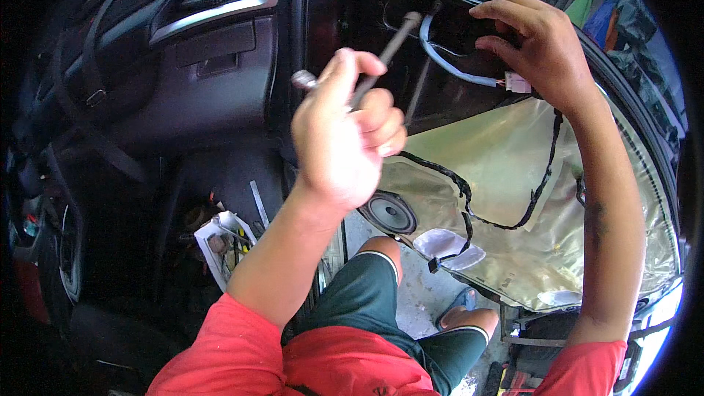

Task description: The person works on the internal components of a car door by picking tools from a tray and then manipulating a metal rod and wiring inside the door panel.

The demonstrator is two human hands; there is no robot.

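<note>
My left hand [348, 128] is closed around a metal socket wrench [396, 44]. Its long shaft points up and to the right, and a shiny end pokes out at the left of the fist. The tip shows close to a dark metal panel [381, 7]; I cannot tell whether they touch. My right hand [539, 44] is raised at the upper right by the door's edge, thumb and fingers apart with nothing seen between them. Below it hangs a white connector [518, 82] on a blue-grey cable [447, 66] that comes out of the dark panel.
A car door without its trim, covered by a clear plastic sheet [506, 147], carries a black wiring harness [532, 209] and a round speaker [391, 210]. At left are the dashboard [227, 95] and a white box [213, 249] of tools on the car floor.
</note>
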